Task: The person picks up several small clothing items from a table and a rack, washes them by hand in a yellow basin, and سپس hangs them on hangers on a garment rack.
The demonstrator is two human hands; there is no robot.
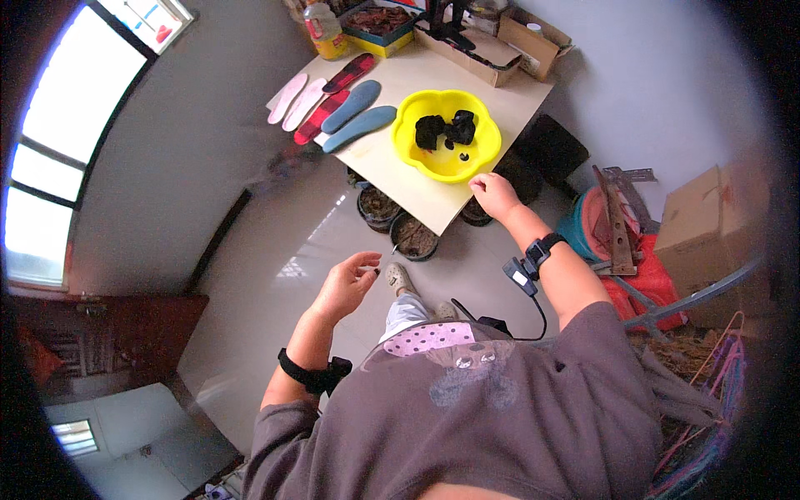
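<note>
My left hand (349,284) is held over the floor, in front of my body, with a small dark thing at its fingertips. My right hand (494,192) has its fingers curled beside the near right rim of a yellow scalloped plastic basin (407,148); whether something is inside the fingers cannot be told. Black cloth bundles (430,131) and a few small dark pieces (464,157) lie in the basin. To its left on the table (400,187) are blue-grey insoles (359,128), red-and-black checked insoles (320,117) and pale pink insoles (288,99).
A plastic bottle (324,30), an open box of dark reddish material (379,22) and cardboard boxes (531,45) line the table's far side. Soil-filled pots (414,237) stand under its near corner. A red bag (647,284) and a large carton (703,231) are at the right.
</note>
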